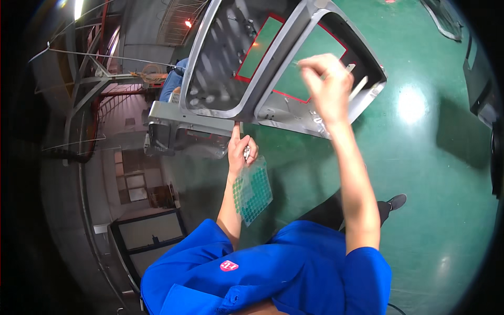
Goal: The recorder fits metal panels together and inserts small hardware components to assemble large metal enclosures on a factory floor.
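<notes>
A clear sheet of green round stickers [254, 191] hangs from my left hand [242, 152], its fingers curled over the top edge. A small whitish piece also shows between those fingers; its kind is unclear. My left index finger points up and meets the lower edge of a grey metal frame [247, 107] with two large window-like openings. Up over the right opening, my right hand [329, 86] is slightly blurred, thumb and forefinger pinched together. Whatever the pinch holds, if anything, is too small to make out.
Red edging [287, 96] runs around cut-outs within the frame. Behind the frame at left, part of a person in blue [173, 81] shows. Other grey panels [479, 79] stand at the far right above the green floor [420, 220]. A dark-framed cabinet [149, 231] is at lower left.
</notes>
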Motion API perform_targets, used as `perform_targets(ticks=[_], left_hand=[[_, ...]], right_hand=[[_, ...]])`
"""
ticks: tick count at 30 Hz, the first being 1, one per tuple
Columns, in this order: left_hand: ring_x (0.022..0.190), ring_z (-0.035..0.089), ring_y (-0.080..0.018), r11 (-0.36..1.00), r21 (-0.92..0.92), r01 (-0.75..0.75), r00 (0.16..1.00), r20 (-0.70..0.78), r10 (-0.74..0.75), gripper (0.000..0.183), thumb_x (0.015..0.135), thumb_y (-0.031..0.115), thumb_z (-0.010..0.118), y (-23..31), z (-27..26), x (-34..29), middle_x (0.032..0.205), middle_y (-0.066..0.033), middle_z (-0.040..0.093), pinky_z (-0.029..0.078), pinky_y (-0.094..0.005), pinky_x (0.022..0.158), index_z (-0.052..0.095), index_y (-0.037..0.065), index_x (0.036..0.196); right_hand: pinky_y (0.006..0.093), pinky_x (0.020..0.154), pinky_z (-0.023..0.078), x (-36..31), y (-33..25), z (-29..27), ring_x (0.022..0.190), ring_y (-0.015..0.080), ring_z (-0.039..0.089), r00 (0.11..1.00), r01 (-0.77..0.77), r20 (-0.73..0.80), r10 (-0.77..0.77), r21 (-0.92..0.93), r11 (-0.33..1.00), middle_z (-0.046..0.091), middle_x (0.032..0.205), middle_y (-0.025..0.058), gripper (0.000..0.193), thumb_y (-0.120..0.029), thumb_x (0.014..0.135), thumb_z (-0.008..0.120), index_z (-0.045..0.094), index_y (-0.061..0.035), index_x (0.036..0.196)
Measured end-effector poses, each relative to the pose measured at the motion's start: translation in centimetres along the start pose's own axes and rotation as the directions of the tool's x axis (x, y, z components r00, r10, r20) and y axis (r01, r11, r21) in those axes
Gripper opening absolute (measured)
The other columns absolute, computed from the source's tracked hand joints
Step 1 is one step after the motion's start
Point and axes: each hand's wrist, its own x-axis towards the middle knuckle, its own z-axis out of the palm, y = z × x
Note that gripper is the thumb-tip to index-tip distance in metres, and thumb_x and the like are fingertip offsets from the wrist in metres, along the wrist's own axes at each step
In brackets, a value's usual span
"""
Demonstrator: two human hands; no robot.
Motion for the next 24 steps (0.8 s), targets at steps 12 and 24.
perform_targets(ticks=[12, 24], left_hand=[[0.032, 0.032, -0.0108, 0.999, -0.022, 0.029, 0.999, -0.025, -0.03, 0.063, 0.094, 0.01, 0.036, 0.0, -0.3, -0.1, 0.047, -0.0045, 0.04, 0.027, -0.0226, 0.03, 0.001, 0.009, 0.147], [0.032, 0.035, -0.012, 0.996, -0.072, 0.053, 0.996, -0.061, -0.058, 0.065, 0.093, 0.008, 0.038, -0.2, -1.0, -0.3, 0.046, -0.0071, 0.043, 0.032, -0.0239, 0.035, -0.001, 0.006, 0.146]], right_hand=[[0.025, 0.053, 0.045, 9.0, 4.3, 2.5, 0.059, 0.0115, 0.056, 0.984, -0.03, -0.174, 0.03, 0.0, 1.0, 0.061, 0.069, 0.0075, 0.018, -0.002, 0.071, 0.065, 0.062, 0.0, 0.089], [0.0317, 0.065, 0.051, 11.0, 5.0, 3.7, 0.067, 0.0209, 0.067, 0.999, -0.008, -0.034, -0.001, -0.259, 0.966, 0.069, 0.073, 0.0041, 0.03, -0.014, 0.07, 0.07, 0.06, -0.0093, 0.098]])
